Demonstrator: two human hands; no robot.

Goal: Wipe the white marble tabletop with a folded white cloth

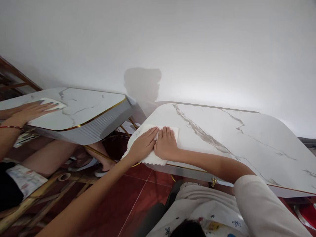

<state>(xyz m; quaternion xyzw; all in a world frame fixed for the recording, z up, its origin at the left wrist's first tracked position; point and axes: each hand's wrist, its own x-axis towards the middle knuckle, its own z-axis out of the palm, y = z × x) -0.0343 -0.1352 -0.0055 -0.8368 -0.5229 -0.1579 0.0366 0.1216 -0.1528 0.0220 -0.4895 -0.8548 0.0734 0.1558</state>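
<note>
My left hand (144, 144) lies flat on a white cloth (159, 160) with a wavy edge, its fingers stretched out. Right beside it, my right hand (166, 144) presses down on the same cloth, fingers extended and close together. The two hands touch at the thumbs. Beneath the cloth is a white marble-patterned table (217, 123) with grey veins and a gold trim line. The cloth sits at the table's left front corner and hangs slightly over the edge. Whatever lies under my palms is hidden.
At left, another person's hands (32, 110) rest on a white cloth (58, 104) on a second marble-patterned table (98, 102). A gap separates the tables. A pale wall (197, 49) stands behind. Below are a bamboo seat (49, 194), red floor tiles (138, 194) and a gold drawer knob (213, 181).
</note>
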